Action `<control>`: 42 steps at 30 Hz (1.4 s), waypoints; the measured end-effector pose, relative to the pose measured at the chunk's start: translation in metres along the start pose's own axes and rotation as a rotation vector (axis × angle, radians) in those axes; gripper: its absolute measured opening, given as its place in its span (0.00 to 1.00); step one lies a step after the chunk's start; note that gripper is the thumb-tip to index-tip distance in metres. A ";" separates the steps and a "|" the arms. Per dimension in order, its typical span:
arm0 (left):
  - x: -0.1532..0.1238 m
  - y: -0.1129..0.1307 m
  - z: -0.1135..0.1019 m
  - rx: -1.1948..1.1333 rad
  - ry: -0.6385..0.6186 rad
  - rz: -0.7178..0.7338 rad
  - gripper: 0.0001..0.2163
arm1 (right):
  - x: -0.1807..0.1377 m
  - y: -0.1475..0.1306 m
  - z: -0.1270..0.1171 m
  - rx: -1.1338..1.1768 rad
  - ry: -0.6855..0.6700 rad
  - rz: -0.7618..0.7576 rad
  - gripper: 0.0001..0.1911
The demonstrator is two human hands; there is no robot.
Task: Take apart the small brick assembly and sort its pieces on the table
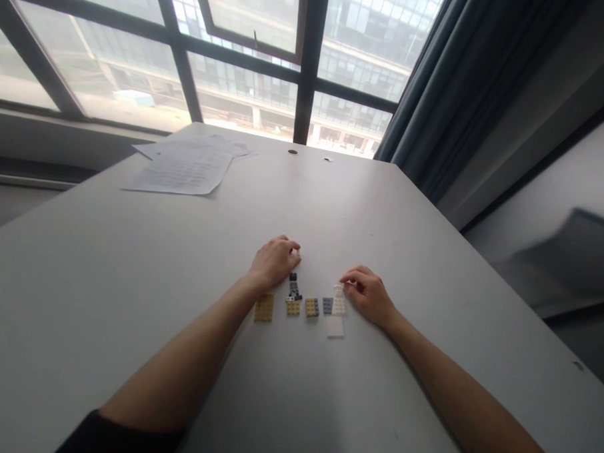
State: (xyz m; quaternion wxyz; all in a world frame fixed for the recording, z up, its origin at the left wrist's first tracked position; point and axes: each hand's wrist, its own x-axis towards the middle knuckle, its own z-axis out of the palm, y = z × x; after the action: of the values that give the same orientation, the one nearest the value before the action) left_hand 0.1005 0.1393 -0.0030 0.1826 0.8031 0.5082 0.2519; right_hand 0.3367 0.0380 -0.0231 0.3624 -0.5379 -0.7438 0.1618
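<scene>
My left hand [275, 260] is closed in a pinch round a small white building brick [295, 253], partly covered by the fingers. Just below it on the table lie small black and grey pieces [293, 287]. A tan plate [264, 307] is beside my left wrist, with a yellowish studded brick [293, 308] to its right. My right hand [368, 295] has its thumb and fingertips closed at a small white brick [338, 289]. Under that sit a white studded brick [339, 306], a blue-grey brick [327, 306] and a flat white tile [335, 327]. Between the hands stands a yellow and grey-green brick [311, 308].
The white table [180, 261] stretches away to a large window [248, 84]. Printed paper sheets [184, 168] lie at its far left. Two round inserts, one a dark grommet [292, 152], are near the far edge. A dark curtain [428, 92] hangs at the right.
</scene>
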 end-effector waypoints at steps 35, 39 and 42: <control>-0.062 0.055 -0.023 -0.434 -0.075 0.225 0.03 | -0.002 -0.068 -0.005 0.123 0.090 -0.074 0.05; -0.065 0.059 -0.019 -0.462 -0.093 0.221 0.03 | -0.001 -0.070 -0.007 0.081 0.107 -0.077 0.01; -0.066 0.060 -0.016 -0.467 -0.084 0.229 0.03 | 0.001 -0.066 -0.010 0.083 0.083 -0.076 0.02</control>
State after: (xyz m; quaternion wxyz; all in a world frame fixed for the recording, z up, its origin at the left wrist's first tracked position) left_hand 0.1108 0.0552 0.0288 0.3543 0.8012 0.3340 0.3478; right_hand 0.2983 0.0126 0.0256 0.4206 -0.5003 -0.7406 0.1562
